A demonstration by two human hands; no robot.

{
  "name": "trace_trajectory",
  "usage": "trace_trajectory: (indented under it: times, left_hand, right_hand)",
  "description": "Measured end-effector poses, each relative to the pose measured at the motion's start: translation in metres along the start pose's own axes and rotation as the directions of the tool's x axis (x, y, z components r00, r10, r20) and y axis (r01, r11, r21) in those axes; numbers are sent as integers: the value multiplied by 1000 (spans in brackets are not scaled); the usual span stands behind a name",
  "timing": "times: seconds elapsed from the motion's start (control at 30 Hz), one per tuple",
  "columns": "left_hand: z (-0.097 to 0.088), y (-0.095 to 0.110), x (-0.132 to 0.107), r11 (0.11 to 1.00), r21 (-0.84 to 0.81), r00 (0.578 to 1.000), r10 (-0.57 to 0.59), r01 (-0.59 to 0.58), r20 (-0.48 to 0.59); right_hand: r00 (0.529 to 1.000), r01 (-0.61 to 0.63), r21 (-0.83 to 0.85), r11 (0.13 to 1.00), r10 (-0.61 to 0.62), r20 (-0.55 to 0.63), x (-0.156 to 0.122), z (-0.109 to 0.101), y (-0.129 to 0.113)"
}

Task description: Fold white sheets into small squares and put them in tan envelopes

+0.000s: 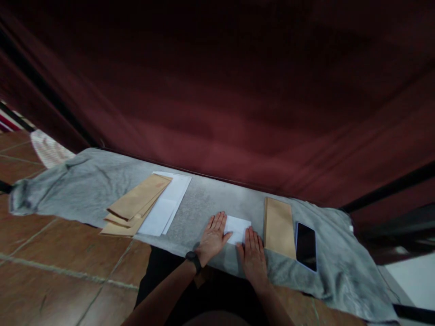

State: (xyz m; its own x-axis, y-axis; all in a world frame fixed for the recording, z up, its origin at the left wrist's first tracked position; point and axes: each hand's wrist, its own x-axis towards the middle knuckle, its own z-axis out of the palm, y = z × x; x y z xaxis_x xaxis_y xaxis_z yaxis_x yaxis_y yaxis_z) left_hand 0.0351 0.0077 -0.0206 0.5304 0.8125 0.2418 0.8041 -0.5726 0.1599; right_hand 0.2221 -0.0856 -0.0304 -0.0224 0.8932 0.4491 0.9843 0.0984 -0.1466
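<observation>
A small white sheet of paper (237, 225), which looks folded, lies flat on the grey cloth in front of me. My left hand (214, 236) rests palm down at its left edge, fingers stretched out and pointing away from me. At the right edge of the paper, my right hand (253, 258) also lies flat with its fingers extended. Both hands touch the paper, and neither grips anything. Part of each side of the sheet is hidden under the fingers.
Brown envelopes (137, 199) overlap white paper sheets (166, 203) on the left. To the right lie a stack of brown envelopes (280, 226) and a phone (306, 246). Grey cloth (200, 194) covers the narrow surface; a dark red panel (217, 113) stands behind it.
</observation>
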Motion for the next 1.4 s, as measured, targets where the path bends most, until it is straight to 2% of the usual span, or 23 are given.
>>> trace_trajectory:
  times: [0.4,0.53,0.6,0.77,0.93,1.07,1.4]
  left_hand:
    - [-9,-11,-12,998,13,996,-52,53,-75]
    - [-15,-2,-11,996,14,991,-91,93,-102]
    - [-17,7,-12,999,2,995,-46,46,-87]
    - [-18,21,-25,980,-64,982,189,-189,-1]
    - [-19,21,-29,976,-86,976,205,-198,80]
    - [-21,22,-28,976,-107,974,200,-189,104]
    - [-31,20,-33,983,-117,981,154,-141,114]
  right_hand:
    - [1000,-15,-4,1000,15,-3,1,-2,-1]
    - [1000,-23,-2,1000,23,5,0,-1,-1]
    - [1000,-24,-1,1000,24,14,-1,1,1]
    - [999,-15,7,1000,15,52,2,2,2]
    - [982,125,89,988,-136,128,12,7,-16]
    - [980,127,86,988,-139,140,15,11,-27]
    - [994,89,38,995,-91,64,12,-2,8]
